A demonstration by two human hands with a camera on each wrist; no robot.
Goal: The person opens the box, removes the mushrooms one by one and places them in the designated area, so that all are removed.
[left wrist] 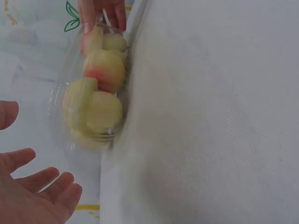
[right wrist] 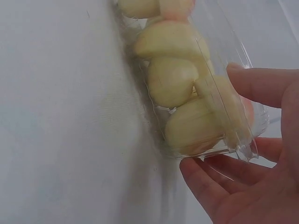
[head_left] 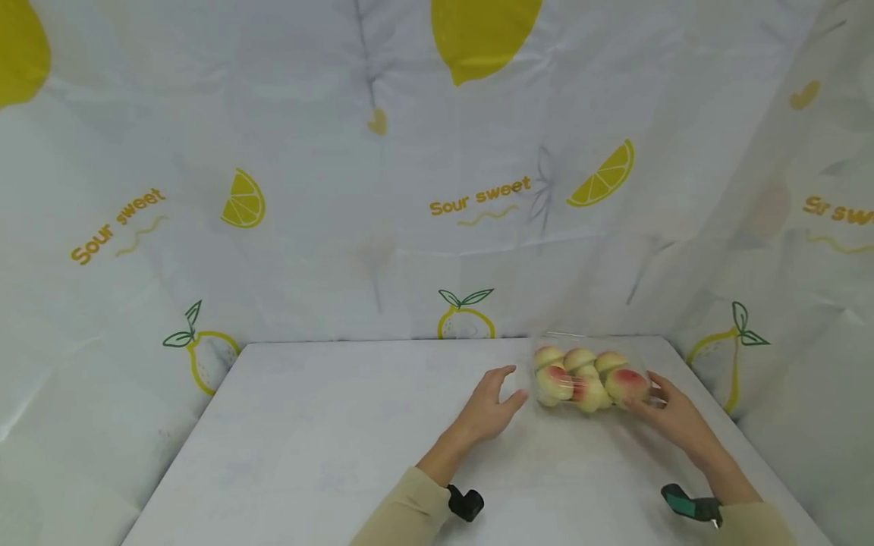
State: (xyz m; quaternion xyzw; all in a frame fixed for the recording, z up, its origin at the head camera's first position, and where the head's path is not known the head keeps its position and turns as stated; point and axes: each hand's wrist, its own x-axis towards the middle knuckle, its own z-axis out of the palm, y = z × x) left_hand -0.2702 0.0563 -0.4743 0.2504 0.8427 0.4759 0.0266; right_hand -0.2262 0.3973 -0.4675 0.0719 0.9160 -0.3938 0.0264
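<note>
A clear plastic box (head_left: 592, 340) holds several pale yellow peaches (head_left: 554, 383) with red blush, at the right of the table's far edge. Its right end is in the grip of my right hand (head_left: 672, 413). In the right wrist view the thumb (right wrist: 261, 84) lies along one side of the box, and the fingers (right wrist: 205, 184) curl at the end and underside. Off the box's left end, a small gap away, my left hand (head_left: 488, 406) holds nothing. The left wrist view shows its fingers (left wrist: 35, 179) spread and loosely bent.
A white table (head_left: 307, 440) spreads to the left and in front of the box. Behind it and at both sides hangs a white sheet (head_left: 328, 227) printed with lemons and lettering. Dark wrist devices (head_left: 466, 503) sit at both cuffs.
</note>
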